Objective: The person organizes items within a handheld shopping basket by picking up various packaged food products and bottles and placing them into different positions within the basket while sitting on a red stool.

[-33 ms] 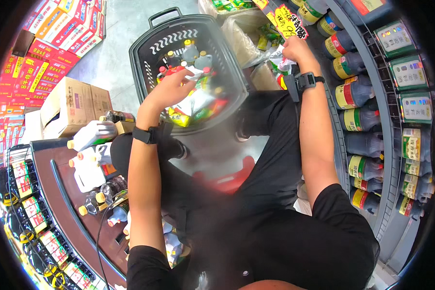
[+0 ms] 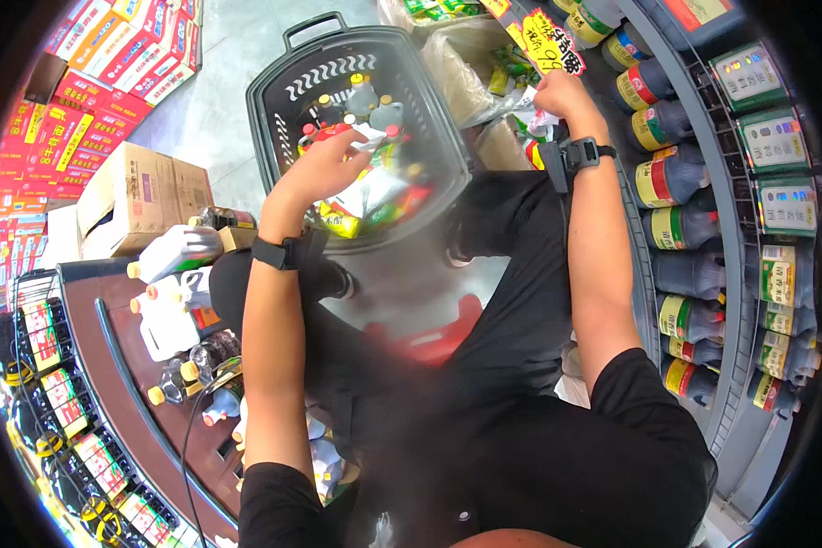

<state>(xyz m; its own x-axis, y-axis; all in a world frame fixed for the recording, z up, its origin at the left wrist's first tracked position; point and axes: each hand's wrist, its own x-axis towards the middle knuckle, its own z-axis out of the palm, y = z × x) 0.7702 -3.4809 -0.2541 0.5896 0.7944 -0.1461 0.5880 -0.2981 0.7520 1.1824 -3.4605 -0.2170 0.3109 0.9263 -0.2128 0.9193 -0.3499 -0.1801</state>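
Observation:
Over the black plastic basket my left hand reaches in with fingers bent and apart, its tips close above white-and-red packets. Whether a fingertip touches a packet is hard to make out. Bottles with yellow and red caps and a yellow-green packet are also in the basket. On the right, my right hand pinches the upper part of a white packet with some red on it, above a bag-lined bin. The lower part of that packet merges with others behind it.
Right of me stands a shelf of dark sauce bottles. Plastic-lined bins hold green packets, with a yellow price sign above. At left are a cardboard box, red cartons and white jugs. A red stool is below me.

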